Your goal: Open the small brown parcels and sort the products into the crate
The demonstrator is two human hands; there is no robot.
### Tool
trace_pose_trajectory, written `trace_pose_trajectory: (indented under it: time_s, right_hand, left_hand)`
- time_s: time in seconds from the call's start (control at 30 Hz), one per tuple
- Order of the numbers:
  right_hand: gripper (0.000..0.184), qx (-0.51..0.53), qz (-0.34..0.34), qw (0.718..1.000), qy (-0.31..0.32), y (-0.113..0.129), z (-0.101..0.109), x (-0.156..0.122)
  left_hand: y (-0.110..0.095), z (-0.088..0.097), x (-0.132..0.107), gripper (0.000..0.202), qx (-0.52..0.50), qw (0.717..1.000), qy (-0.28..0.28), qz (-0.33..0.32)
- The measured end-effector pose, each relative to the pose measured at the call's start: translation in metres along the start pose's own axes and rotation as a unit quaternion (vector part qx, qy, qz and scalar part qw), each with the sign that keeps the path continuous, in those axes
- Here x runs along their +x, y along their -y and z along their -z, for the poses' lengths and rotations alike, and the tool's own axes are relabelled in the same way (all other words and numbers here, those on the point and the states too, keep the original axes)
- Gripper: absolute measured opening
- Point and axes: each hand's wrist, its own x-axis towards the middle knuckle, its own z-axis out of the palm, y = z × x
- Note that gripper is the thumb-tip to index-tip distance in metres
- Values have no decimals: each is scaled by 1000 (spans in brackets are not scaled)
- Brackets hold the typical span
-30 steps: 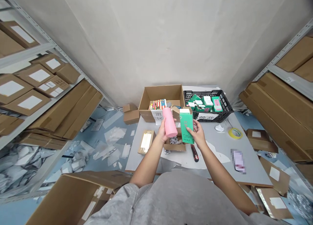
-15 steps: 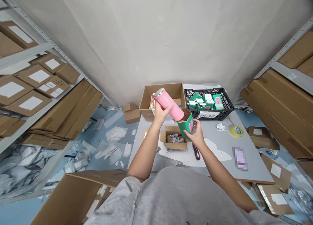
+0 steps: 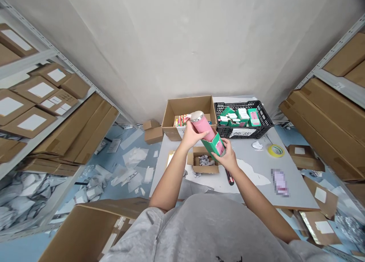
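Gripping a pink steel-capped bottle (image 3: 203,127), the left hand (image 3: 191,135) holds its lower end inside a green carton (image 3: 212,143), which the right hand (image 3: 228,158) clutches. Both hang above a small cardboard box (image 3: 203,170) mid-table (image 3: 251,159), with an open cardboard carton (image 3: 188,106) and a black plastic crate (image 3: 236,104) along the far edge.

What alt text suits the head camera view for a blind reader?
A left hand holds a pink bottle with its lower end inside a green carton gripped by the right hand. Below them on a grey table sits a small cardboard box of crumpled paper, with a black crate beyond.
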Motion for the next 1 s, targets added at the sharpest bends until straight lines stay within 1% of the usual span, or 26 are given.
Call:
trace_pose_trajectory:
  time_s: [0.1, 0.17, 0.2, 0.27, 0.33, 0.37, 0.4, 0.47, 0.57, 0.67, 0.77, 0.83, 0.87, 0.93, 1.0]
  right_hand:
    - [79, -24, 4, 1000, -5, 0, -1, 2]
    - [79, -24, 6, 1000, -9, 0, -3, 2]
    - [79, -17, 5, 1000, -8, 0, -3, 2]
    - [81, 10, -2, 1000, -8, 0, -4, 2]
    - [83, 38, -11, 999, -10, -1, -5, 2]
    - [83, 47, -14, 999, -11, -2, -5, 3]
    - [84, 51, -16, 999, -10, -2, -5, 3]
    - [84, 59, -18, 998, -13, -3, -4, 3]
    - [85, 77, -22, 996, -29, -3, -3, 3]
    - [86, 72, -22, 997, -28, -3, -3, 2]
    - [87, 68, -21, 997, -31, -5, -4, 0]
    - [88, 76, -21, 996, -49, -8, -5, -2]
    - [87, 78, -20, 995, -60, -9, -6, -2]
    - [86, 75, -14, 994, -74, -12, -6, -1]
    - [85, 66, -8, 995, -78, -12, -5, 0]
  left_hand:
    - [6, -4, -1, 89, 15, 998, 55, 23]
    - [9, -6, 1, 86, 20, 998, 59, 21]
    - [10, -8, 2, 88, 19, 998, 57, 16]
    - [9, -9, 3, 101, 3, 998, 58, 13]
    - [4, -10, 1, 113, -33, 997, 65, 31]
    - [0, -10, -1, 115, -49, 995, 73, 45]
    - [-3, -11, -3, 113, -57, 993, 84, 59]
    - [-10, -12, -7, 102, -45, 990, 115, 66]
    - [-13, -16, -9, 88, 6, 989, 145, 34]
    - [-11, -20, -8, 81, 58, 990, 131, -6]
    - [-6, -21, -6, 78, 97, 990, 94, -29]
    - [-1, -20, -5, 77, 98, 992, 75, -20]
    - [0, -20, -5, 77, 101, 992, 74, -7]
    - [3, -20, -6, 75, 119, 988, 91, 21]
    - [3, -21, -9, 72, 148, 982, 109, 35]
